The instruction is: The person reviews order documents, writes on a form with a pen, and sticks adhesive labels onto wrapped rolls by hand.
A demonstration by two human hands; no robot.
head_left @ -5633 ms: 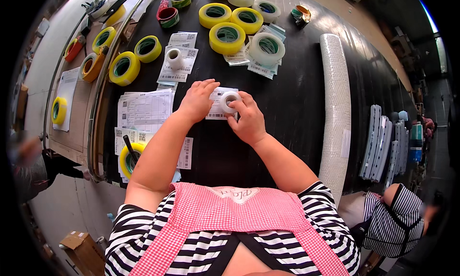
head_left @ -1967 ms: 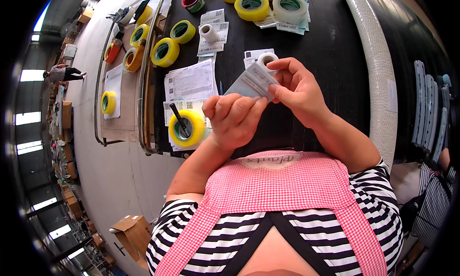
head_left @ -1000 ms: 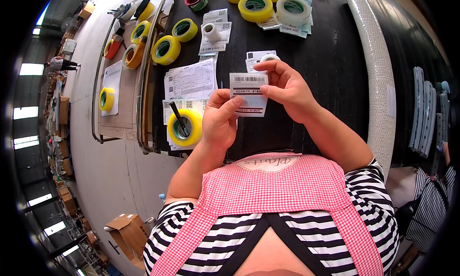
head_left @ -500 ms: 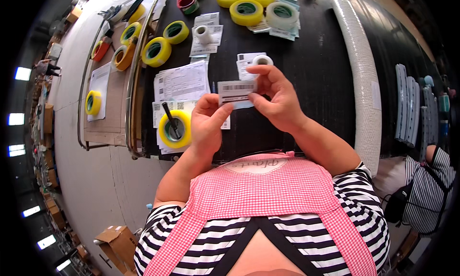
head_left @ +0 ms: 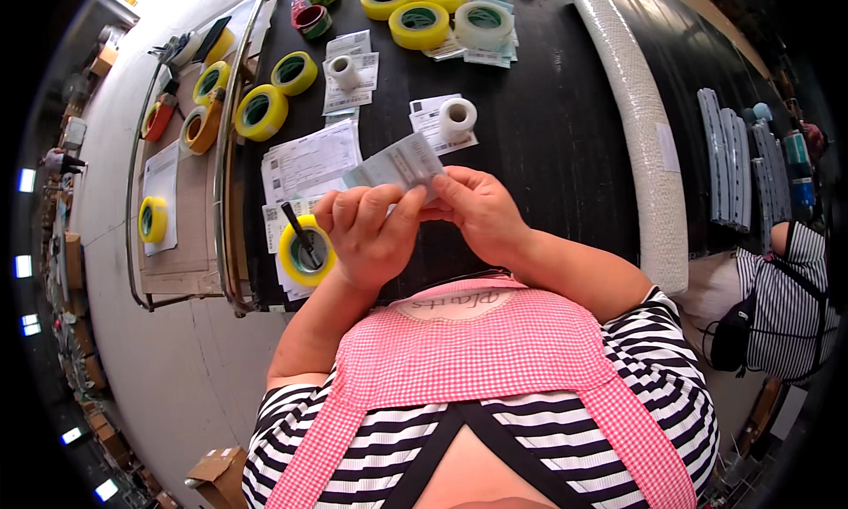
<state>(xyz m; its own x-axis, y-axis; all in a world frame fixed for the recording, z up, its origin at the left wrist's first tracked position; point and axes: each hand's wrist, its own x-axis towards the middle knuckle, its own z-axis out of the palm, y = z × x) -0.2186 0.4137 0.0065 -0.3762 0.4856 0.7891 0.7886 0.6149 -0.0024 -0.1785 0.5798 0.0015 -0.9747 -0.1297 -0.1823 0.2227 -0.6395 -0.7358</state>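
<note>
Head view: both hands [head_left: 424, 222] pinch label sheet [head_left: 395, 164]; fingers hide lower edge.

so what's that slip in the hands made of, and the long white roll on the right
The slip looks like thin matte paper, probably a label: it bends between the left hand and right hand. The long white roll looks like foam or bubble wrap, judging by its dimpled, soft-looking surface.

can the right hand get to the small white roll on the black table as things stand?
Probably not right away: the right hand pinches the label sheet with the left hand. The white roll sits just beyond, path open.
</note>
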